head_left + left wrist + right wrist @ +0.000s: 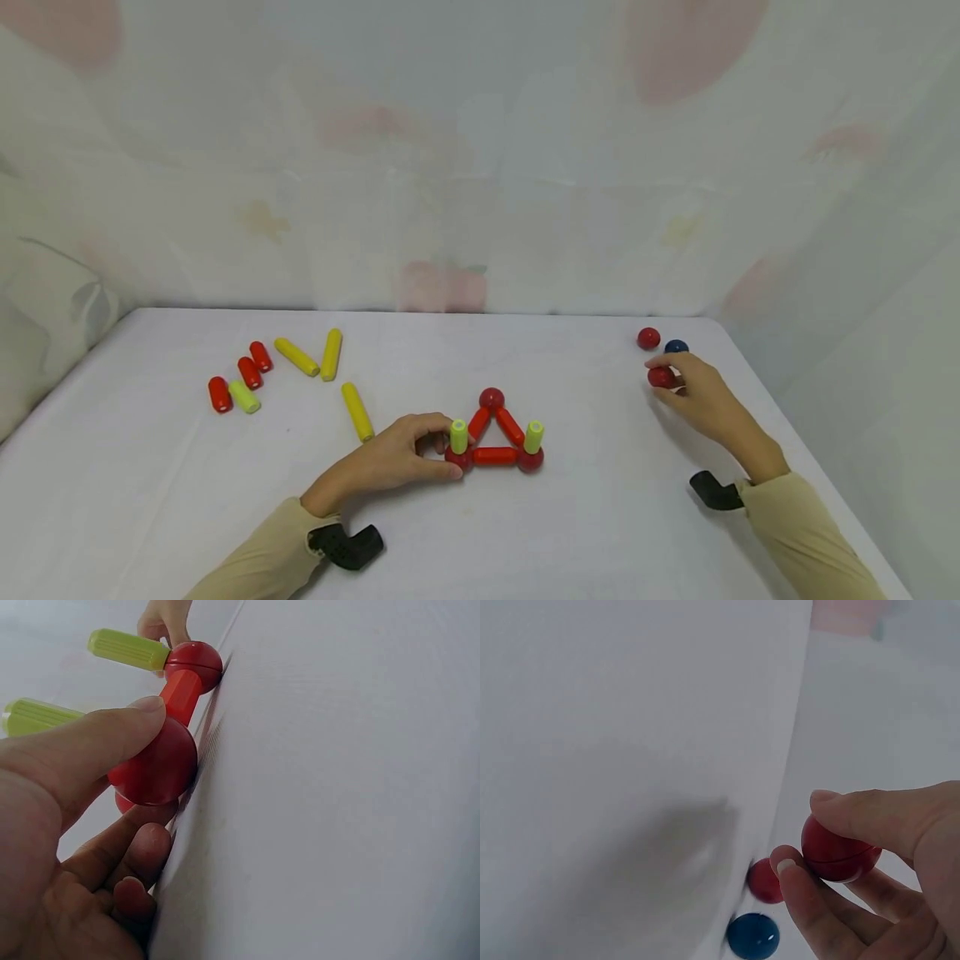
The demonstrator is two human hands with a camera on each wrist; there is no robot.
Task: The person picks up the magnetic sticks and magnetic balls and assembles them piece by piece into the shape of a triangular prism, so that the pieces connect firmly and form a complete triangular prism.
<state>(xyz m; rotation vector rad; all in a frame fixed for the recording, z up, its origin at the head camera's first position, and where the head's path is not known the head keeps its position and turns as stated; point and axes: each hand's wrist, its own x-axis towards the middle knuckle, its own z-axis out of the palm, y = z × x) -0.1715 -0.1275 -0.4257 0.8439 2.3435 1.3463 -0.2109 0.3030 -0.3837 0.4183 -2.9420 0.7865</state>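
A triangle of red rods [495, 456] joined by red balls [491, 399] lies mid-table. Short light-green rods [534, 437] stand upright on its two near balls. My left hand [408, 454] grips the near-left ball [161, 765], thumb on one side and fingers underneath in the left wrist view. At the table's right side, my right hand [701, 400] pinches a loose red ball [840, 851] between thumb and fingers. Just beyond that hand are a blue ball [677, 347] and another red ball [648, 337].
On the left of the table lie several short red rods [220, 394], a light-green rod [244, 397] and longer yellow rods [331, 354]. One yellow rod [357, 412] is close to the left hand. A patterned cloth [480, 167] hangs behind the white table [585, 533].
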